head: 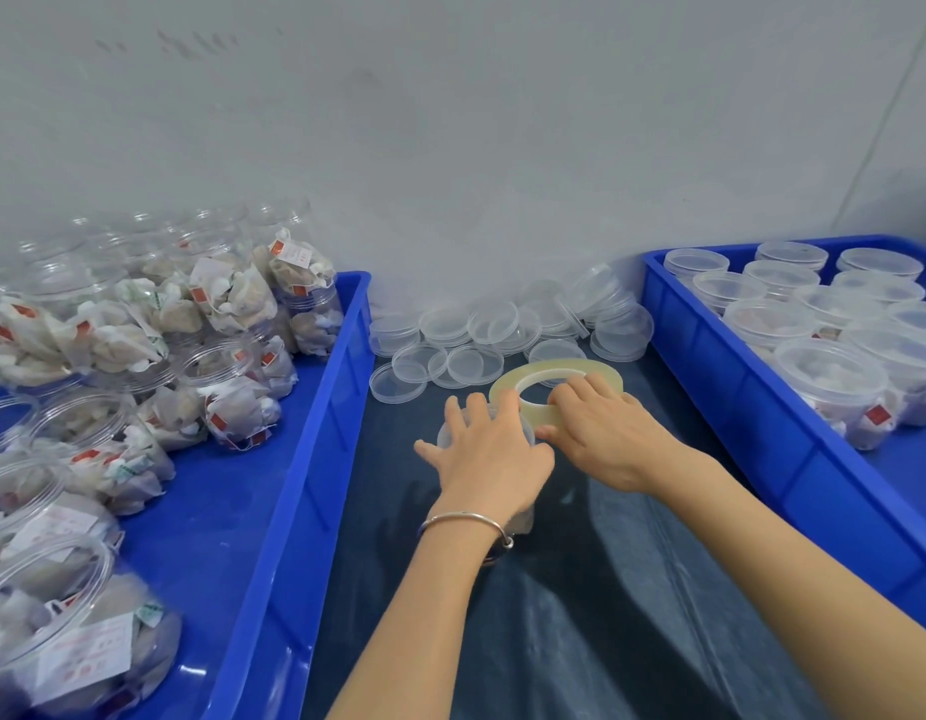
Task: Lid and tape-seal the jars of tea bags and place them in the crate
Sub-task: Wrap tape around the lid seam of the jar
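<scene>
Jar (523, 517) of tea bags is standing on the dark counter (632, 615) between the crates, the left hand (489, 452) pressing spread fingers on its lid while the right hand (604, 433) is gripping the tape roll (507, 388) beside it. Sealed jars (830, 379) are filling the right crate (752, 387); many unlidded jars (227, 392) are waiting in the left crate (294, 485), with spare lids (471, 363) beyond.

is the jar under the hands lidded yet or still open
Lidded. A clear lid shows on the jar under the left hand, which presses on top; the right hand holds the tape roll against its rim.
</scene>
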`<action>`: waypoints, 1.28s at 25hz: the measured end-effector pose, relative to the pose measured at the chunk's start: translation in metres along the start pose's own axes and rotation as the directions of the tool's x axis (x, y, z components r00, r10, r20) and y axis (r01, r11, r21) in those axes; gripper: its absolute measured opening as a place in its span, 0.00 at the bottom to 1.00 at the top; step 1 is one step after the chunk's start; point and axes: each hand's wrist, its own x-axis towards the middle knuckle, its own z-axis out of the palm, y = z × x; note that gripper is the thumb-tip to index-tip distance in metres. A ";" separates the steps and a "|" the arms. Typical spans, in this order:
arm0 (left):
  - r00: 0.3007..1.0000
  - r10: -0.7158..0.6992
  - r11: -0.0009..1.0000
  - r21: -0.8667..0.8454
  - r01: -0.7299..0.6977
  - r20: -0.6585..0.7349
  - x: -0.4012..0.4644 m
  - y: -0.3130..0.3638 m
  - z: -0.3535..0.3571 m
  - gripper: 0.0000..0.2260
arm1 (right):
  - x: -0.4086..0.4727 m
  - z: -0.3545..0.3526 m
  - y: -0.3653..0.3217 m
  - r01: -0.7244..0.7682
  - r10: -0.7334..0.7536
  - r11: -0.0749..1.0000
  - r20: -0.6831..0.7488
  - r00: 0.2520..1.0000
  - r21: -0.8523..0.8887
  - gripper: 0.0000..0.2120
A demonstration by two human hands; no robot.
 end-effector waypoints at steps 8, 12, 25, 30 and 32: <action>0.926 0.134 0.985 0.154 -0.083 -0.354 -0.004 -0.006 0.025 0.18 | 0.001 -0.013 0.010 0.087 -0.086 0.996 0.063 0.994 -0.007 0.18; 0.917 0.184 0.981 0.131 -0.146 -0.353 0.001 -0.011 0.024 0.18 | -0.002 -0.013 0.016 0.081 -0.081 0.997 0.033 0.996 -0.009 0.20; 0.946 0.208 0.977 0.006 -0.213 -0.249 0.037 -0.016 0.005 0.15 | -0.010 -0.005 -0.038 -0.328 0.274 0.941 -0.383 0.882 -0.083 0.13; 0.925 0.303 0.940 -0.090 -0.330 -0.229 0.043 -0.029 -0.005 0.13 | -0.012 -0.005 -0.056 -0.416 0.386 0.910 -0.351 0.853 -0.009 0.15; 0.908 0.349 0.920 -0.102 -0.379 -0.232 0.043 -0.032 -0.006 0.12 | -0.018 -0.006 -0.059 -0.432 0.404 0.902 -0.332 0.852 -0.011 0.14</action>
